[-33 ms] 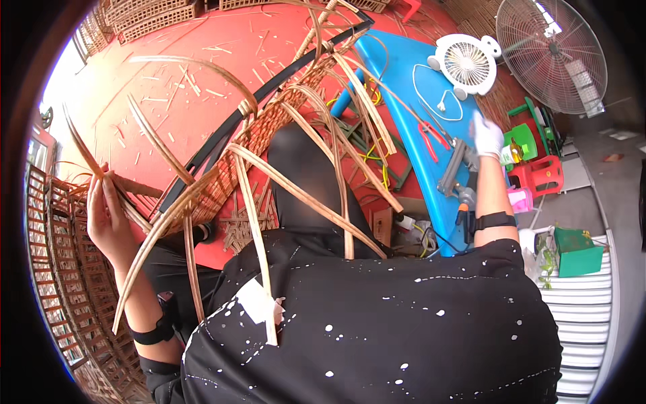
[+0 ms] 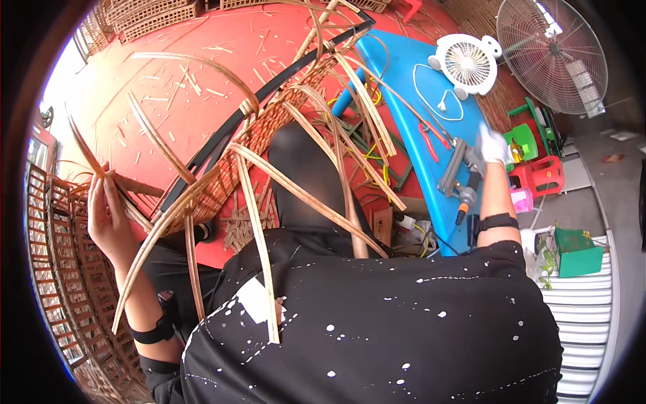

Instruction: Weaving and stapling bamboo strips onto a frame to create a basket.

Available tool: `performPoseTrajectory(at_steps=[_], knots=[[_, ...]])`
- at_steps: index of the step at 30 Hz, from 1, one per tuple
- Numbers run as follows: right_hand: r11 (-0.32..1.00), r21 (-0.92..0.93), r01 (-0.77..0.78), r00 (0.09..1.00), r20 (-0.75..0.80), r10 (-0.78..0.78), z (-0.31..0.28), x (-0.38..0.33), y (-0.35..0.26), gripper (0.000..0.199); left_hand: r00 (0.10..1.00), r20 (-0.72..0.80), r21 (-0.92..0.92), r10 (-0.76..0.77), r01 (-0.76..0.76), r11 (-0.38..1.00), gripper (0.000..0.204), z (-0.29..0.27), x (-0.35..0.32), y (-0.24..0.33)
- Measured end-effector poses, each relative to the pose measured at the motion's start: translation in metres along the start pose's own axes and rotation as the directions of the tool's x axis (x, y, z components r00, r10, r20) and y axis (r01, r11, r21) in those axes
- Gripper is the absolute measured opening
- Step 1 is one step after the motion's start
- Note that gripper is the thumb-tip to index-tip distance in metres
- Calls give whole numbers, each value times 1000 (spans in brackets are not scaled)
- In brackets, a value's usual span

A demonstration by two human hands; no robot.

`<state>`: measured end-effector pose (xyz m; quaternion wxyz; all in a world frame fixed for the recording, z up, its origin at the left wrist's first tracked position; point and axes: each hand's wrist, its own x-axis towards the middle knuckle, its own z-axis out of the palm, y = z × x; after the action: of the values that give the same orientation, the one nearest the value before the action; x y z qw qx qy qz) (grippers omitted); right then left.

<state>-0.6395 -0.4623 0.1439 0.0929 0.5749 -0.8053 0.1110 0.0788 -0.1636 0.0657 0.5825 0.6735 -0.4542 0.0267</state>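
My left hand [image 2: 108, 215] pinches a bent strip [image 2: 82, 147]; slipping, it could whip. I can't tell if my right hand [image 2: 492, 146] grips; rushing could bump the nearby tool [image 2: 453, 172].

Pale strips [image 2: 304, 194], woodlike and faintly sheened, are joined to the basket [image 2: 210, 195], whose woven wall is left rough and ribbed. Along it a smooth black band [image 2: 289, 72] is seen; whether metal or plastic cannot be told. The desk [image 2: 404, 81] at right is faced in glossy blue plastic. On it are seen a smooth white plastic fan [image 2: 468, 64], dull grey metal on the tool [image 2: 454, 165] and red, plastic-looking grips on the pliers [image 2: 431, 143]. The far-right fan [image 2: 553, 60] is caged in thin metal wire. The shirt [image 2: 377, 323] is made of matt black cloth. Glossy red plastic is shown by the stool [image 2: 542, 176].
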Motion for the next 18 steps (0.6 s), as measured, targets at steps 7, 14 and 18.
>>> performPoseTrajectory(at_steps=[7,14,18], knots=[[936,286,204,933,233,-274,112,61,86,74,982,63,80,180,-185,980,18,15,-9,43],[814,569,119,869,336,-362,97,-40,-55,64,956,-52,104,289,-283,953,12,4,-19,42],[763,641,-80,886,396,-240,91,-52,-14,59,959,-29,118,283,-278,953,12,-2,-23,45]])
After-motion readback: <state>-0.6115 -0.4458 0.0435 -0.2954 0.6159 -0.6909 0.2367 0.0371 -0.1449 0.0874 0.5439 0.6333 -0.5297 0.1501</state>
